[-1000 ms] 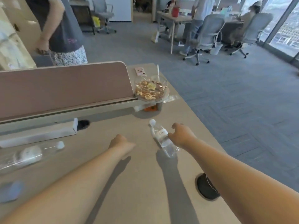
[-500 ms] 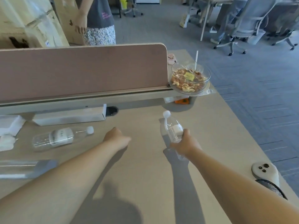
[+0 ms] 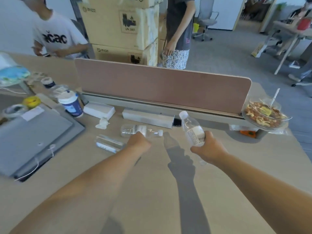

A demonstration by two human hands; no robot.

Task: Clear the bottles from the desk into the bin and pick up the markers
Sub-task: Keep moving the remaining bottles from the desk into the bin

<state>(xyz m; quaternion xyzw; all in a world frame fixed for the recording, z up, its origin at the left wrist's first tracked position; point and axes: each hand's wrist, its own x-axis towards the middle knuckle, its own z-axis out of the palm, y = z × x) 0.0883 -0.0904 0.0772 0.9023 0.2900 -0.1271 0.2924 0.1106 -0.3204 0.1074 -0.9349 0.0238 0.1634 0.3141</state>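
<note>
My right hand (image 3: pixel 206 146) grips a clear plastic bottle (image 3: pixel 191 127) with a white cap and label, held tilted above the wooden desk (image 3: pixel 152 191). My left hand (image 3: pixel 137 142) is curled into a fist, reaching over a second clear bottle (image 3: pixel 133 130) that lies on its side, cap to the right. Whether the fingers touch it is unclear. A third clear bottle (image 3: pixel 109 144) lies flat just left of that hand. No bin or markers show.
A pink divider panel (image 3: pixel 160 83) runs across the desk's back. A glass bowl of nuts (image 3: pixel 265 114) stands at right. A grey laptop (image 3: pixel 33 137), a blue cup (image 3: pixel 71 103), a white box (image 3: pixel 98 109) and a long box (image 3: pixel 147 118) lie left. Two people stand behind.
My right hand has lifted its bottle off the desk. My left hand has reached left to the lying bottle. My view has swung left, showing the laptop and cup.
</note>
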